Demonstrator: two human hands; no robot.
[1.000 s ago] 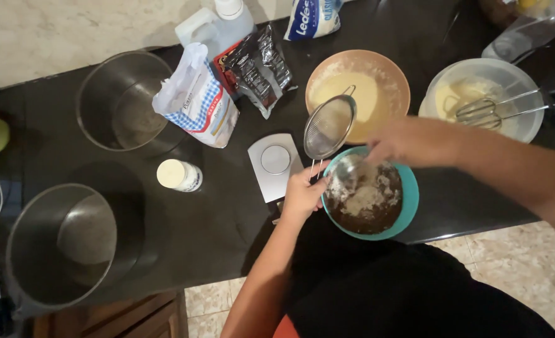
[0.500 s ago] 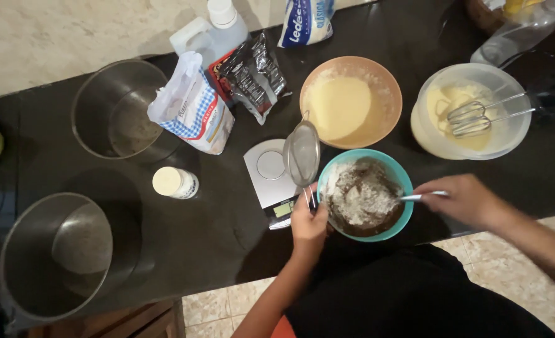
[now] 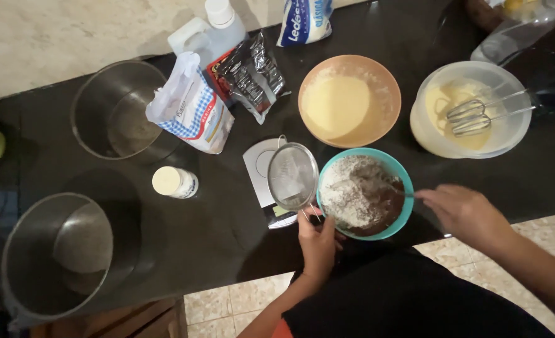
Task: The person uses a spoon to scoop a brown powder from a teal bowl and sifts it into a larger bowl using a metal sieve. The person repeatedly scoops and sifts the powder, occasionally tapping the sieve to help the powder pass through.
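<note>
A teal bowl (image 3: 395,164) holds white flour over a dark brown mix and stands at the front edge of the black counter (image 3: 227,225). My left hand (image 3: 318,243) grips the handle of a round metal sieve (image 3: 293,176). The sieve hangs just left of the bowl, over a small white kitchen scale (image 3: 257,164). At the bowl's right rim my right hand (image 3: 466,214) pinches the thin handle of a spoon (image 3: 409,194), whose end lies in the mix.
Behind the teal bowl are an orange bowl of yellow batter (image 3: 349,100) and a white bowl with mixer beaters (image 3: 471,111). A flour bag (image 3: 191,109), dark foil packet (image 3: 250,70), white bottle (image 3: 207,28) and small jar (image 3: 175,182) stand left. Two metal pots (image 3: 116,111) (image 3: 57,251) sit further left.
My right hand has drawn back from over the teal bowl to its right rim. The sieve has shifted left, off the bowl and over the scale.
</note>
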